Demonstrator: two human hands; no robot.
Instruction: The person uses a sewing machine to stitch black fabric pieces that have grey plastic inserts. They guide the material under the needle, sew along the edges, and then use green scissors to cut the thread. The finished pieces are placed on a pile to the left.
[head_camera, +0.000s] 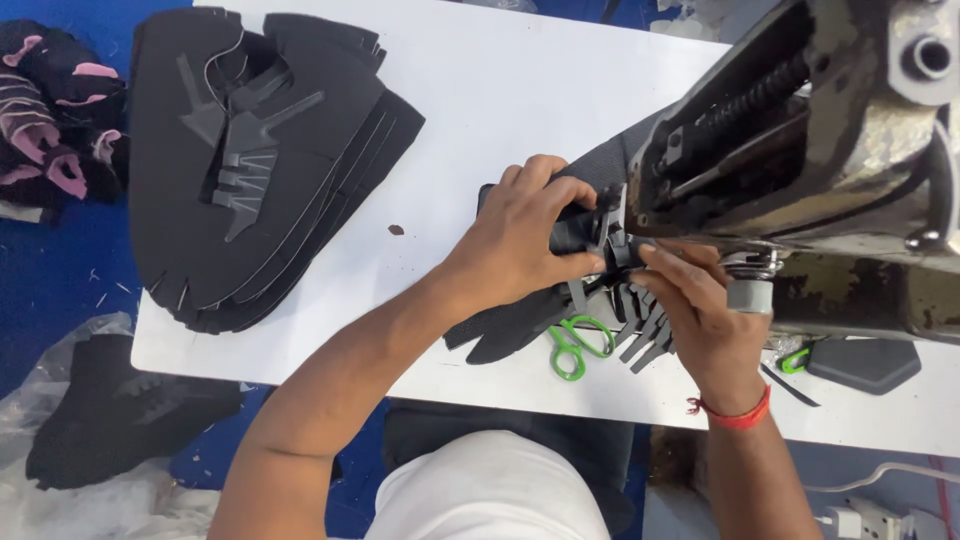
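My left hand (525, 235) presses down on a black shoe-upper piece (505, 335) and grips it at the needle area of a sewing machine (800, 150). My right hand (695, 315), with a red thread band at the wrist, pinches the same piece and its grey strap overlay (645, 335) just under the machine head. The piece's middle is hidden beneath both hands. Green-handled snips (575, 350) lie on the white table (500, 90) below the piece.
A stack of black cut upper pieces (255, 160) lies at the table's left. Pink-and-black pieces (55, 110) sit at far left. More black pieces rest on clear plastic (110, 420) on the floor. A dark grey pad (865, 365) lies at right.
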